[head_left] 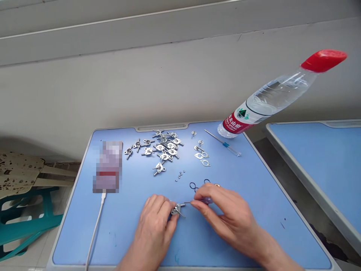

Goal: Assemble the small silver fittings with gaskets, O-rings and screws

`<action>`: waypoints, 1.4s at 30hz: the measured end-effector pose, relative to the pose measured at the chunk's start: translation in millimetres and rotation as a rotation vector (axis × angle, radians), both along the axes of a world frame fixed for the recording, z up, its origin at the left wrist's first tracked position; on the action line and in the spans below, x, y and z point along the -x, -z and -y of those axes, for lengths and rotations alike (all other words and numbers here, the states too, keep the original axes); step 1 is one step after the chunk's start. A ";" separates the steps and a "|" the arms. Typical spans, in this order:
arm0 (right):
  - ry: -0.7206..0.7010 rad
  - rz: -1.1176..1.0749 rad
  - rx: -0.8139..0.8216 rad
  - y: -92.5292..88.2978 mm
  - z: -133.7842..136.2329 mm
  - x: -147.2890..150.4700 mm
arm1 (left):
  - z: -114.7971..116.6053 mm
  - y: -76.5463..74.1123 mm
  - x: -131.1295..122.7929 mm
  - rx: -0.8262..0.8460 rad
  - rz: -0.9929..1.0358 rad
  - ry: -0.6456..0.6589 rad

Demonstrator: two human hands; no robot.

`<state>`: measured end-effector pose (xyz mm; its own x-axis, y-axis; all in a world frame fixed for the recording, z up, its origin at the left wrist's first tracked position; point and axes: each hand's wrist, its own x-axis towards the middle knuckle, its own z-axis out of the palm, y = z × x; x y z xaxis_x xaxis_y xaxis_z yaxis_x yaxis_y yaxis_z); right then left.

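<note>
Head view looks down on a blue table [254, 177] where both hands meet near its front edge. The left hand [156, 222] has its grip clenched on a small metal part [176, 209] and holds it low against the table, probably so that it cannot turn. The right hand [225, 212] pinches a thin screwdriver [187, 203] in its fingertips. The shaft lies almost flat and its tip touches the metal part, a light hold that suits fine turning.

Tiny screws [180, 175] and black rings [193, 185] lie just beyond the hands, seemingly kept within easy reach. Farther back sit a pile of parts [163, 146] and a few flat plates [201, 156], each kind apart from the other. A blue tool [224, 143] lies beside a water bottle [270, 99] at the back right corner. A phone [108, 165] rests at the left with its cable [96, 226] running off the front edge.
</note>
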<state>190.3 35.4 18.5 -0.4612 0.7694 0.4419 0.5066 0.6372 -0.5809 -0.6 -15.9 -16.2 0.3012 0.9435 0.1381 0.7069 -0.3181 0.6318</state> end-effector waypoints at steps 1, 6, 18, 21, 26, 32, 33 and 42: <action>-0.030 0.026 -0.004 1.8 -0.2 0.2 | 0.1 0.1 0.0 0.002 0.000 0.000; -0.115 0.071 -0.002 5.7 1.5 1.7 | 1.0 1.5 -0.5 0.018 0.023 0.000; -0.118 -0.012 0.060 -0.5 -0.5 -1.9 | 1.1 4.1 -2.2 -0.048 0.040 -0.016; -0.145 -0.060 0.074 -2.9 -0.6 -1.7 | 0.3 3.6 -2.2 -0.057 0.040 -0.021; -0.177 -0.043 0.064 -2.6 -0.9 1.0 | -0.7 3.3 -1.7 -0.068 0.044 -0.019; -0.178 -0.025 0.057 -2.8 -1.9 0.4 | 0.2 3.0 -1.1 -0.076 0.026 -0.018; -0.179 -0.019 0.060 -3.1 -1.8 -0.1 | 0.4 2.8 -1.2 -0.077 0.021 -0.019; -0.182 0.011 0.044 -1.8 -2.6 0.8 | 1.1 2.6 -0.5 -0.052 0.011 -0.007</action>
<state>189.5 38.0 20.3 -0.5992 0.6910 0.4043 0.3913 0.6934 -0.6051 0.0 -16.9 -18.8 0.2931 0.9369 0.1906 0.7021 -0.3462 0.6222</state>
